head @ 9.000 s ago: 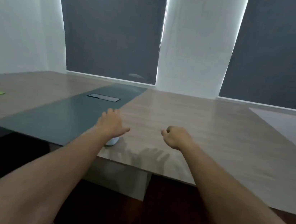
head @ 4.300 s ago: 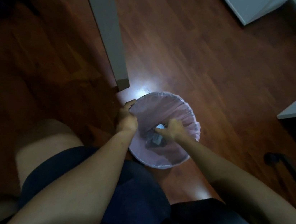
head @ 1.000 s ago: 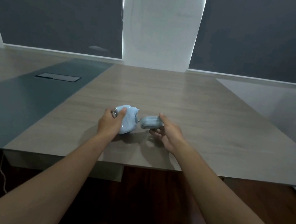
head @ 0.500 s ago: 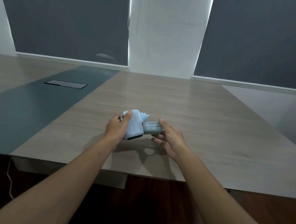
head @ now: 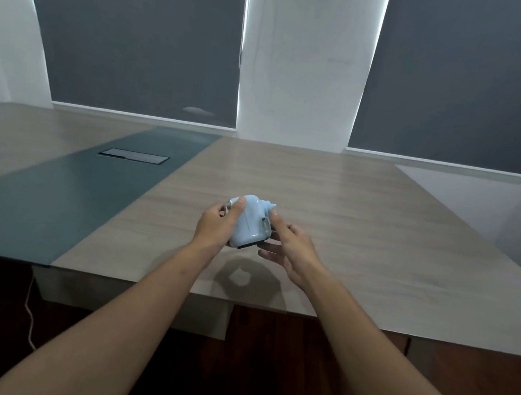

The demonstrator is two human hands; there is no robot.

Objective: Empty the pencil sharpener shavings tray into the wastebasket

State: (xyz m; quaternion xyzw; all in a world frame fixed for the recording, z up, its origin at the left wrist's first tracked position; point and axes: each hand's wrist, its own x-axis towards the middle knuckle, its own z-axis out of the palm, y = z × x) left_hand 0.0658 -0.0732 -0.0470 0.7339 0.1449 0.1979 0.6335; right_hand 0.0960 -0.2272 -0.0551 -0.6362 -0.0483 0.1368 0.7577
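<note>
Count: 1 pencil sharpener point(head: 251, 221), 2 bare hands, 1 surface point(head: 347, 228), 2 dark window blinds point(head: 135, 31), 1 flush rectangular hatch point(head: 134, 156), 1 thin white cable point(head: 30, 319).
Sharpener position: it is held tilted in the air above the near part of the surface, between both hands, and it casts a round shadow on the wood just below.
Left hand point(head: 215, 226): its fingers wrap the sharpener's left side, with the thumb laid over the top beside a small metal part.
Right hand point(head: 292, 251): the index finger is pressed on the sharpener's right face, the remaining fingers are loosely spread underneath, and the palm is open.
Hidden: the sharpener's left side and underside sit behind the fingers; whether the shavings tray is fully seated cannot be told, since only a dark slot shows along the lower edge. The wastebasket is out of view.
Cut off: both forearms run out at the bottom edge.
Materials and shapes: the sharpener is smooth pale-blue plastic with rounded corners and a small knob on top; the surface is matte wood grain with a dark teal strip on the left; the floor below is dark reddish wood.
</note>
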